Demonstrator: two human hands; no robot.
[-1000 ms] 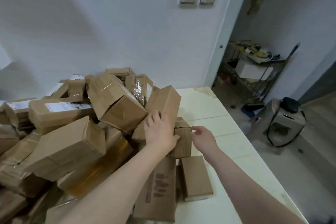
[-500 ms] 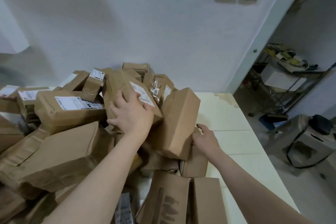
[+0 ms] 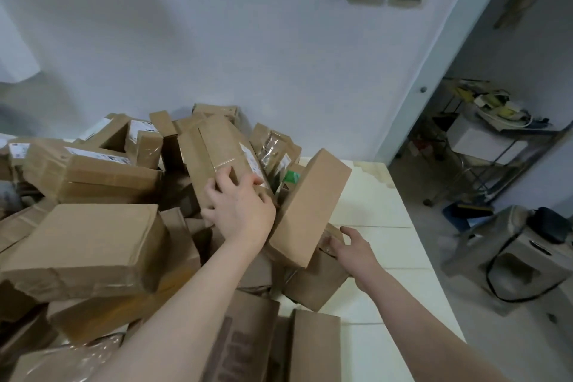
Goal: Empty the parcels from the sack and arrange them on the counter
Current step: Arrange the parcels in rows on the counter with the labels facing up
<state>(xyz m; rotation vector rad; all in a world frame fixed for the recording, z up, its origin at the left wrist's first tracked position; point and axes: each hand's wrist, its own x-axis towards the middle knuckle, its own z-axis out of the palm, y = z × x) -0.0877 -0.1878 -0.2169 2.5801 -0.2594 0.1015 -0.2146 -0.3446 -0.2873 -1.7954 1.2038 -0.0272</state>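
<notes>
Our left hand (image 3: 240, 211) curls its fingers over the near end of the long taped parcel (image 3: 214, 149), which lies tilted on top of the pile of brown parcels (image 3: 90, 245) heaped on the pale counter (image 3: 372, 195) against the wall. Our right hand (image 3: 353, 250) rests against the small parcel (image 3: 316, 285) beneath a leaning parcel (image 3: 310, 205); its thumb is spread and its fingertips are hidden, so we cannot tell whether it grips
</notes>
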